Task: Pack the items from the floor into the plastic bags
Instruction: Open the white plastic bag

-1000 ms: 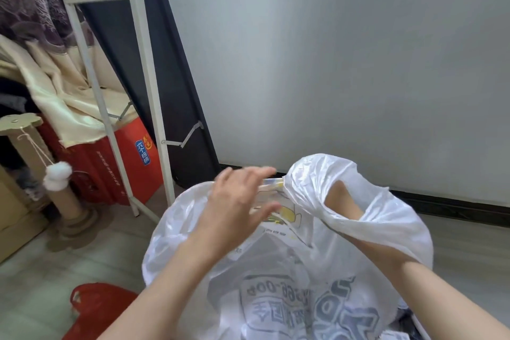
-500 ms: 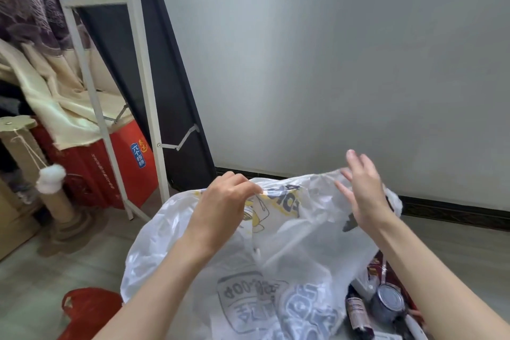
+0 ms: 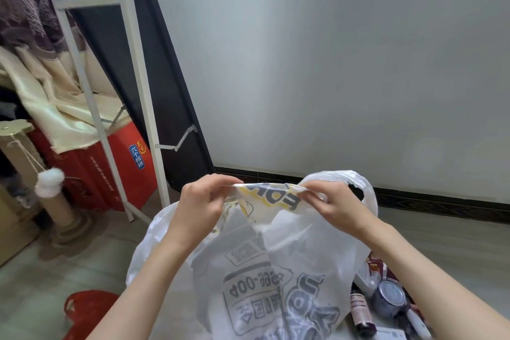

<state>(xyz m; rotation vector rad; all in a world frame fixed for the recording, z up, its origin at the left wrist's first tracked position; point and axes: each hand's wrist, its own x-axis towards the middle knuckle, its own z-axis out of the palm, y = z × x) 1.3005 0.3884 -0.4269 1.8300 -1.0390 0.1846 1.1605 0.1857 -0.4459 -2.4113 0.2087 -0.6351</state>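
Head view: your left hand (image 3: 201,205) and right hand (image 3: 335,208) each hold a closed pinch grip on the top edge of the white plastic bag (image 3: 276,270), raised in front of you above the floor, forearms converging. Judged thin, limp and slippery, so take it at the rim. The can (image 3: 390,297) and bottle (image 3: 361,312) lie on the floor beside it.

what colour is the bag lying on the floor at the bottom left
Red; the crumpled bag shows in the head view, beside the white printed bag.
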